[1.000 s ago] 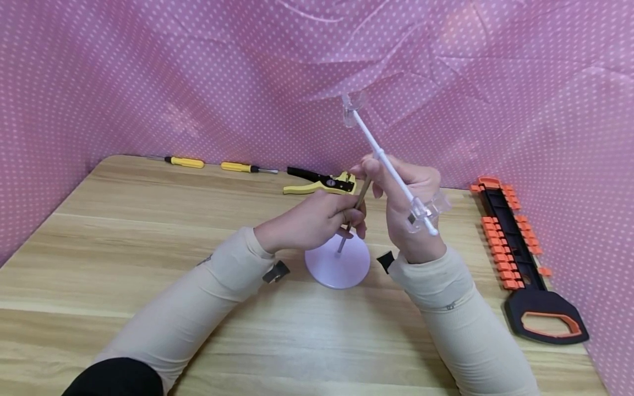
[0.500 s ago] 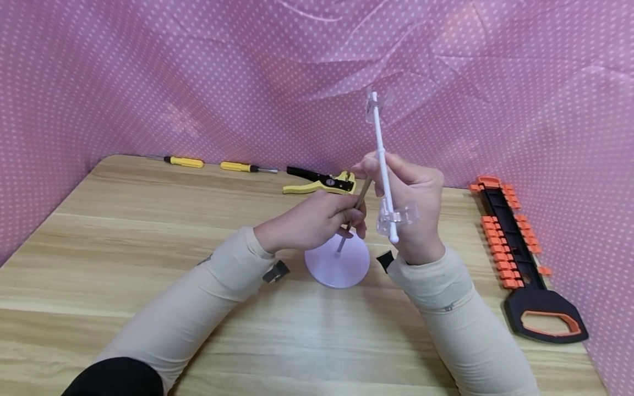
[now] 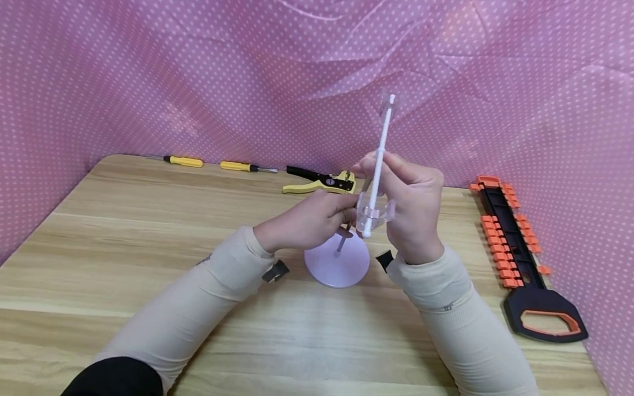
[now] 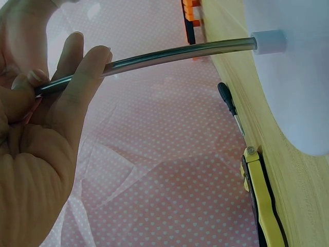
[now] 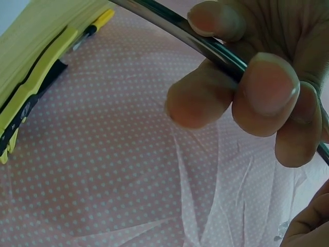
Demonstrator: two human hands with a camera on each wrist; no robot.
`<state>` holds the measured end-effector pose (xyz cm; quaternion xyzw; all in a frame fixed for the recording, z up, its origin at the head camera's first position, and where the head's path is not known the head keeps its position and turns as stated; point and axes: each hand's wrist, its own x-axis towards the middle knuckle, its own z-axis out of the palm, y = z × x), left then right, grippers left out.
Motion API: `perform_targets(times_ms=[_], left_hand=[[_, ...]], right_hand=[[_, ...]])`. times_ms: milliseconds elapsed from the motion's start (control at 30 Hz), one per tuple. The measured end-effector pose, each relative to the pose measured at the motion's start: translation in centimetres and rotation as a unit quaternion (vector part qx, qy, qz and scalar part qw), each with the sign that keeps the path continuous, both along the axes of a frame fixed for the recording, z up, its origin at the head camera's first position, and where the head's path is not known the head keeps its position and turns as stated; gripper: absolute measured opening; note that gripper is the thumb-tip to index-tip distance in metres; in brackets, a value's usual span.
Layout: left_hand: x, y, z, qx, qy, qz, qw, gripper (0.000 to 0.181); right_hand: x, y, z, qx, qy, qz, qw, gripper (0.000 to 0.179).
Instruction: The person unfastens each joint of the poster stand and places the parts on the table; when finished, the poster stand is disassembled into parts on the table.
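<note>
A thin metal pole (image 3: pixel 340 245) rises at a slant from a round pale base (image 3: pixel 342 270) on the table. My left hand (image 3: pixel 309 221) grips the pole at mid-height; its curled fingers also show in the left wrist view. Above it, my right hand (image 3: pixel 418 206) pinches where the pole's top meets the middle of a white crossbar (image 3: pixel 377 173). Clear plastic clips sit at both ends of the crossbar, a near clip (image 3: pixel 371 213) and a far clip (image 3: pixel 386 105). The exact joint is hidden behind fingers and crossbar.
Black-and-yellow wire strippers (image 3: pixel 322 182) lie behind the hands. Two yellow-handled screwdrivers, one left (image 3: pixel 184 161) and one nearer (image 3: pixel 236 166), rest along the back edge. A black holder (image 3: pixel 515 242) with orange clips lies at right. Pink dotted cloth (image 3: pixel 247 82) hangs behind the table.
The crossbar has turned clockwise in the head view: its far end swung right, its near end left. Both hands stay at nearly the same spots, and the base has not moved.
</note>
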<state>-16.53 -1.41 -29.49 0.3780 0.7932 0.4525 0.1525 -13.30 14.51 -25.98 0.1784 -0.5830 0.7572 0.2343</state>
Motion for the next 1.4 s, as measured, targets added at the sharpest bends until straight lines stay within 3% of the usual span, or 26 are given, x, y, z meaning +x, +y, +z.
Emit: perform_targets(times_ms=[167, 300, 433, 533, 633, 700, 833, 933, 1200, 1400], left_hand=[[0.0, -0.1, 0.1, -0.007, -0.001, 0.001, 1.0, 0.028], [-0.1, -0.2, -0.1, 0.011, -0.009, -0.001, 0.9999, 0.021], [-0.1, -0.1, -0.3, 0.056, -0.056, -0.003, 0.9969, 0.014], [0.0, 0.1, -0.3, 0.068, -0.075, 0.003, 0.9949, 0.02], [0.1, 0.2, -0.1, 0.043, -0.056, 0.0, 0.9975, 0.014], [0.1, 0.2, 0.1, 0.021, -0.039, -0.006, 0.999, 0.016], [0.1, 0.1, 0.3, 0.006, -0.036, -0.011, 0.9993, 0.02], [0.1, 0.0, 0.2, 0.004, -0.039, -0.012, 0.9991, 0.02], [0.1, -0.1, 0.2, 0.007, -0.039, -0.013, 0.9991, 0.021], [0.2, -0.1, 0.2, 0.008, -0.037, -0.014, 0.9992, 0.02]], right_hand=[[0.0, -0.1, 0.1, 0.014, -0.001, -0.014, 0.9998, 0.021], [-0.1, -0.1, 0.1, 0.014, -0.003, -0.022, 0.9996, 0.013], [-0.1, -0.2, 0.0, 0.011, -0.005, -0.027, 0.9996, 0.013], [-0.1, 0.1, 0.2, 0.005, 0.006, -0.024, 0.9997, 0.021], [-0.1, 0.9, 1.0, -0.059, 0.039, -0.008, 0.9975, 0.019], [-0.1, 1.7, 1.7, -0.119, 0.061, -0.008, 0.9911, 0.014], [-0.2, 3.1, 2.9, -0.194, 0.072, -0.046, 0.9774, 0.01], [-0.2, 3.9, 3.4, -0.192, 0.065, -0.07, 0.9768, 0.008], [0.2, 6.3, 4.7, -0.12, 0.053, -0.089, 0.9873, 0.007], [0.2, 6.8, 5.0, -0.118, 0.047, -0.101, 0.9867, 0.007]])
